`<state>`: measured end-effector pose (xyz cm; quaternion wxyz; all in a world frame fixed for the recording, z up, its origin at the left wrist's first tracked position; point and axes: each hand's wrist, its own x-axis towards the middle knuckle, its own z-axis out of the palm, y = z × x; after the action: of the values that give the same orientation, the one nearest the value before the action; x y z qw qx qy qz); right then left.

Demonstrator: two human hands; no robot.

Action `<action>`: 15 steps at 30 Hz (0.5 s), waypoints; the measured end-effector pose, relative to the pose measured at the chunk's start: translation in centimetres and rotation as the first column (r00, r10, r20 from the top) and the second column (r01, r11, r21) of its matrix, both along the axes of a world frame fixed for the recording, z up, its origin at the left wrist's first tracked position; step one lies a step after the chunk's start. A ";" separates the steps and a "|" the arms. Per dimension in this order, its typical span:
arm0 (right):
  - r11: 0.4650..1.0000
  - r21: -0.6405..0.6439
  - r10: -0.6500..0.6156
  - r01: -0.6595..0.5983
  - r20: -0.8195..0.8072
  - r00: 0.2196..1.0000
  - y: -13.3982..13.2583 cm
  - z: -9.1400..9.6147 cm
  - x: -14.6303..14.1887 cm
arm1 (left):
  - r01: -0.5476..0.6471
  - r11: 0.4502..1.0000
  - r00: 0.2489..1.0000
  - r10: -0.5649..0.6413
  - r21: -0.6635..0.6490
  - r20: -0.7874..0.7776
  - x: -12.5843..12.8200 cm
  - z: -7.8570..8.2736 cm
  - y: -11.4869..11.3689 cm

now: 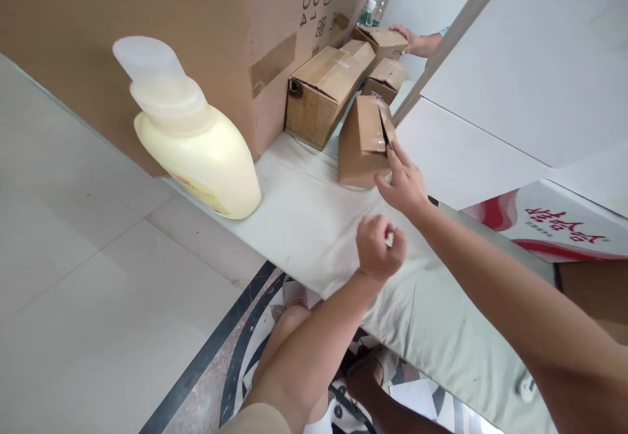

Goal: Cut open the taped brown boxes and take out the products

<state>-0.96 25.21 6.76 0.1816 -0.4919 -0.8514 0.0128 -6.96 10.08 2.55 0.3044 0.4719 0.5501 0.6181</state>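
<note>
Near a large carton [196,21] marked "304", "201" and "X50", a taped cardboard box [363,149] stands on the table [307,215], top seam running forward, the right hand [405,182] touching it, grip spread, the left hand [379,251] loosely curled, thumb and fingers apart.

The one view looks from the wearer's head, forward and steeply down along the forearms [490,290], with the left hand [380,251] and right hand [406,182] just right of centre. It sits close enough that the bottle [210,159], left of the hands, shows large, while the boxes [358,136] beyond them look smaller. The table [304,205] slants across the frame beneath the hands, with floor [73,277] to their left.
</note>
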 end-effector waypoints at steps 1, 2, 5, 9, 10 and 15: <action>1.000 0.020 -0.003 0.003 -0.012 1.000 -2.0 0.0 1.6 | -0.115 0.989 0.993 0.117 0.090 -0.015 -0.4 -0.3 0.3; 0.999 0.038 0.000 0.001 -0.023 1.000 -4.1 -0.1 3.4 | -0.220 0.961 0.974 0.225 0.169 -0.009 -0.7 -0.7 0.7; 0.997 0.073 0.022 -0.019 -0.044 0.999 -10.7 -0.8 10.0 | -0.408 0.873 0.910 0.413 0.269 0.039 -1.1 -1.6 1.4; 0.977 0.044 -0.202 0.208 -0.108 0.973 -19.7 -2.9 19.9 | -0.147 0.959 0.984 0.166 0.240 -0.061 -0.1 -1.4 1.4; 0.938 -0.008 -0.345 0.347 -0.126 0.930 -21.7 -3.7 22.2 | 0.013 0.977 0.994 0.010 0.213 -0.105 0.5 -1.1 1.3; 0.645 -0.208 -0.759 0.735 -0.064 0.648 -28.2 -8.5 30.2 | 0.543 0.838 0.838 -0.537 0.054 -0.092 4.2 0.2 1.0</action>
<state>29.22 -2.94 -1.75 0.1910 -0.8103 -0.5524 0.0417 -2.76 11.08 2.77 0.4275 0.6415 0.3811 0.5105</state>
